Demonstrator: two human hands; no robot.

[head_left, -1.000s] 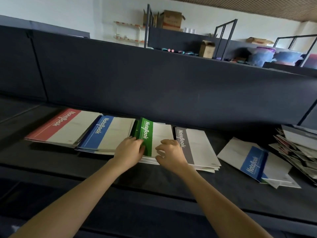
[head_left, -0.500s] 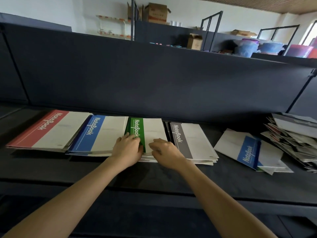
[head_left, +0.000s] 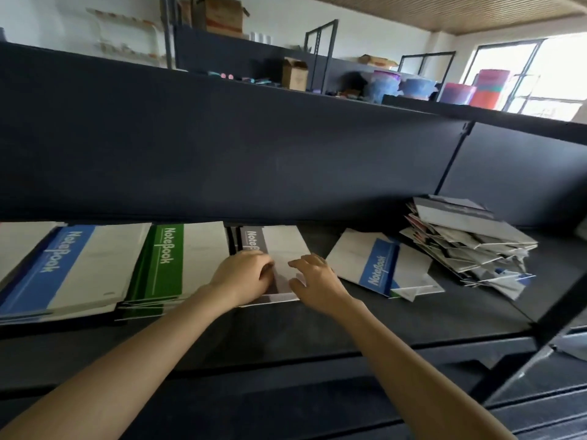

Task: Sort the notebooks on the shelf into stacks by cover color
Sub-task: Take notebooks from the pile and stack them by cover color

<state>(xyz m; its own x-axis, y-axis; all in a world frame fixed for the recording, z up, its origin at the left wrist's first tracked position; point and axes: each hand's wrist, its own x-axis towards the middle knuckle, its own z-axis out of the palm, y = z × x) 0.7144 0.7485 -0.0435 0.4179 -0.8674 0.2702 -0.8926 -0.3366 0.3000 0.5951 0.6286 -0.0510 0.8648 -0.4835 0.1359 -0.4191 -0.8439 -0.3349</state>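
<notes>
On the dark shelf (head_left: 349, 328) lie sorted stacks: a blue-striped stack (head_left: 73, 268) at the left, a green-striped stack (head_left: 171, 262) beside it, and a grey-striped stack (head_left: 279, 242) in the middle. Both my hands are on the grey stack. My left hand (head_left: 244, 276) rests on its left near part with fingers curled over the cover. My right hand (head_left: 314, 277) touches its right near edge with bent fingers. A loose blue-striped notebook (head_left: 381, 268) lies to the right, over other sheets. An untidy pile of mixed notebooks (head_left: 467, 242) sits at the far right.
A dark upper shelf board (head_left: 254, 147) overhangs the backs of the stacks. A slanted metal post (head_left: 540, 341) stands at the right front corner. Boxes and coloured tubs sit on racks behind.
Both hands have moved right, from the green stack onto the grey stack. The view has swung right, so the red stack has left the frame.
</notes>
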